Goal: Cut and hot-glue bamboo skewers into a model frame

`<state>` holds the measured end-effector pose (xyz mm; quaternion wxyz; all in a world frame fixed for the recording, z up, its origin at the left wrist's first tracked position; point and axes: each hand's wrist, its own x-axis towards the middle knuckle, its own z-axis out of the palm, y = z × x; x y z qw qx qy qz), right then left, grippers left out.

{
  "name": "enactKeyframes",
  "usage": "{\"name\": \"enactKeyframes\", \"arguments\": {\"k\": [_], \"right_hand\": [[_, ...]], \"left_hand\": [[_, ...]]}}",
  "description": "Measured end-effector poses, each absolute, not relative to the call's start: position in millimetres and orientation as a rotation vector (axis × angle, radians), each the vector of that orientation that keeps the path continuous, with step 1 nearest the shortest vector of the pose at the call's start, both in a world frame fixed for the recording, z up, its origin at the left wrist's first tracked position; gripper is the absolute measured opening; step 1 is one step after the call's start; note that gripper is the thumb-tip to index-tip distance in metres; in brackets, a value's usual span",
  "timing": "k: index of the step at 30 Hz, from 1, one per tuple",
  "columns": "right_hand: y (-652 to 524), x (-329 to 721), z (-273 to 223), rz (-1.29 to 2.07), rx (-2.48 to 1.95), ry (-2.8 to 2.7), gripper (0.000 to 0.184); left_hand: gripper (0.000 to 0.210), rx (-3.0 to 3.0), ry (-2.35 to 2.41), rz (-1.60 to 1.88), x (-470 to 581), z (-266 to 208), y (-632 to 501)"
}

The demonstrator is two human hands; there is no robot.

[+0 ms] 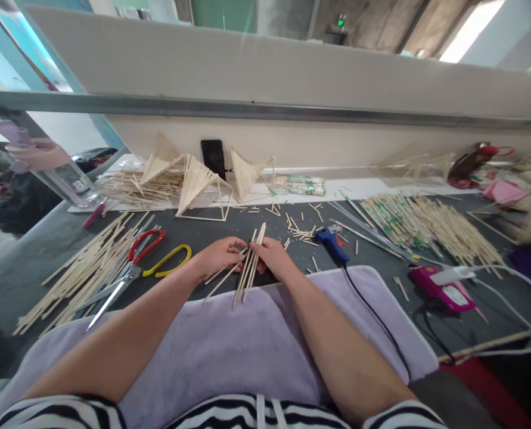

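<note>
Both hands meet above the front of the dark table, over the edge of a lavender towel (229, 339). In my right hand (272, 255) is a small bundle of thin wooden sticks (248, 274), slanting with their lower ends toward me. My left hand (223, 257) is closed with fingertips at the bundle; a couple of separate wooden sticks (220, 282) stick out below it. Just beyond the hands stands a stick model (196, 185) with a twisted, fanned surface. Scissors (133, 271) with one red and one yellow handle lie left of my left hand.
Right of my hands lie a blue glue gun (333, 245), a magenta power strip (444, 289) with cables, and many sticks (453, 229). Short offcuts (303, 232) are scattered ahead. More sticks (81, 268), a bottle (59, 170) and a phone (213, 158) are at left and back.
</note>
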<state>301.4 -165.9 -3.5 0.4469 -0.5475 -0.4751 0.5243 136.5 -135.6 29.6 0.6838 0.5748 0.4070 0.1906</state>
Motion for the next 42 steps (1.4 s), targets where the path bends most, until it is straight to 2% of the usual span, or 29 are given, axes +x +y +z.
{"name": "enactKeyframes", "arguments": {"k": [11, 22, 26, 31, 36, 42], "right_hand": [[-165, 300, -3, 1.361, -1.379, -1.148, 0.029], [-166, 307, 2, 1.404, -1.140, -1.029, 0.034], [-170, 307, 9, 1.469, -1.024, -1.053, 0.036], [-179, 305, 15, 1.705, -0.913, -1.174, 0.037], [-184, 302, 17, 1.897, -0.865, -1.265, 0.042], [-182, 299, 17, 1.907, -0.897, -1.157, 0.046]], "left_hand": [[0.020, 1.978, 1.053, 0.454, 134, 38, -138], [0.019, 2.120, 0.924, 0.669, 141, 40, -144], [0.023, 2.065, 0.961, 0.747, 140, 40, -145], [0.045, 2.387, 0.979, 0.970, 135, 41, -147], [0.041, 2.900, 0.811, 0.754, 125, 41, -144], [0.041, 3.025, 0.853, 0.745, 116, 39, -132]]}}
